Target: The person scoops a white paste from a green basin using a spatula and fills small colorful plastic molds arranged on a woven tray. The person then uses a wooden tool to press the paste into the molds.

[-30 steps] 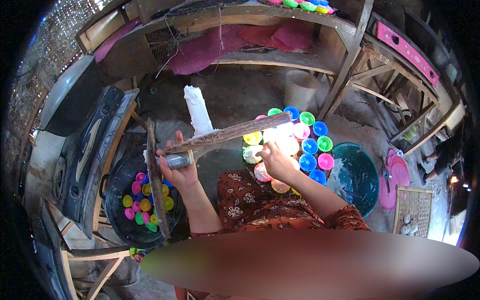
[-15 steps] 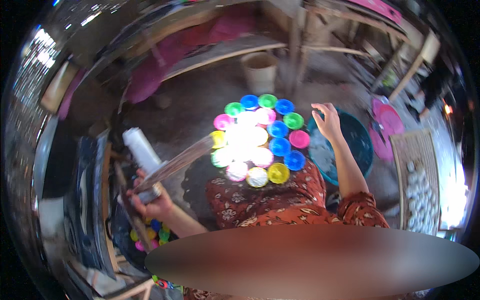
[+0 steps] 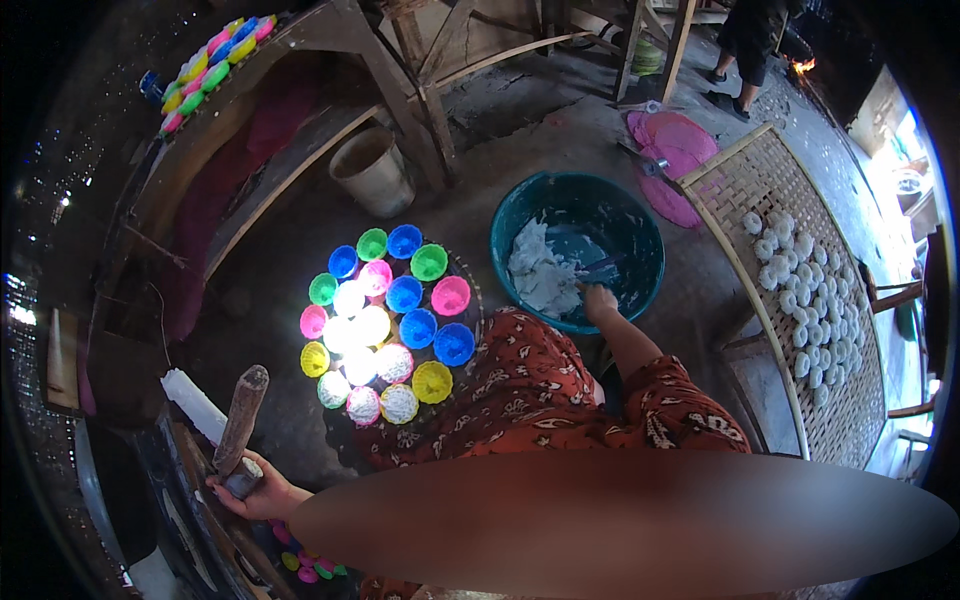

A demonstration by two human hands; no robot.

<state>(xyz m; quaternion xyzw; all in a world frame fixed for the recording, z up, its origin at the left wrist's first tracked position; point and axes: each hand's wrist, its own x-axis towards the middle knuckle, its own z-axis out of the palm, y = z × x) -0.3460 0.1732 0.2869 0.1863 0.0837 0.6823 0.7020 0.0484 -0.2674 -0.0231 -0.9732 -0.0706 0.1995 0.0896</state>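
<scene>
At the lower left, my left hand (image 3: 255,488) is wrapped round a short grey cylinder (image 3: 243,478). A thick wooden rod (image 3: 241,420) rises just above this hand, and a white tube (image 3: 195,403) lies alongside; how these pieces join is unclear. My right hand (image 3: 600,302) reaches into a teal basin (image 3: 497,215), its fingers drawn together at the edge of a sticky white dough (image 3: 543,270). A dark, flat utensil (image 3: 602,264) lies by those fingers; whether I grip it is hard to see. Between my hands sit several colourful fluted cups (image 3: 404,294), some washed out by bright light.
A woven bamboo rack (image 3: 735,205) with white ring-shaped pieces (image 3: 803,300) stands at the right. Beyond the basin lies a pink sheet (image 3: 675,150). A pale bucket (image 3: 372,175) stands near wooden posts. Another person's legs (image 3: 745,55) and a fire (image 3: 802,66) are far right.
My view has swung right. My right hand, raised open beside the basin before, is now down inside it at the dough. My left hand still holds the grey cylinder, with the wooden rod more upright.
</scene>
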